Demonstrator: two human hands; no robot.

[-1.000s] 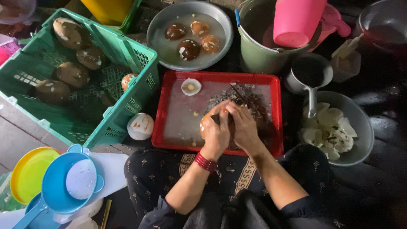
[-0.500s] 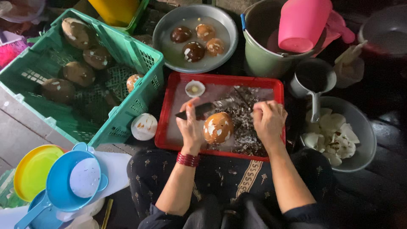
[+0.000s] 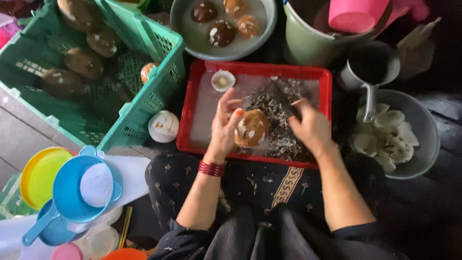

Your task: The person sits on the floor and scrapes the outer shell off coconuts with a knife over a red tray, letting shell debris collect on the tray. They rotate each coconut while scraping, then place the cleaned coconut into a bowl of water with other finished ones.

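- Head view, left to right. Green plastic crate (image 3: 144,103), lattice-walled, sat at 10 o'clock from the tray; it held several brown, rounded, rough-skinned fruits (image 3: 85,61) flecked with white.
- One peeled white ball (image 3: 163,126), smooth with brown streaks, lay on the floor between the crate and the tray, just beside both.
- Red tray (image 3: 192,113), shallow, rectangular, wet-looking, lay before the person's lap. A small pale cap-shaped piece (image 3: 223,80) rested at its 11 o'clock corner; a dark heap of shavings (image 3: 279,120), flaky and fibrous, covered its right half.
- Left hand (image 3: 222,129) was curled around a half-peeled fruit (image 3: 251,127), brown with white patches, held over the tray's middle; red bangles at the wrist.
- Right hand (image 3: 312,126) was closed on a dark knife (image 3: 285,102), blade pointing toward 11 o'clock, just right of the fruit.
- Grey bowl (image 3: 423,144) at 3 o'clock held white, curved, glossy slices (image 3: 385,137); a round metal basin (image 3: 226,48) at 12 o'clock held wetter brown fruits in water.
- Risk, judged: the rind looked wet and round, so the fruit could turn in the left palm; the blade could then skid toward the left fingers (image 3: 231,103), which lay close to the cutting line.
- Risk, judged: the white ball, loose on the floor, could roll and pick up dirt.
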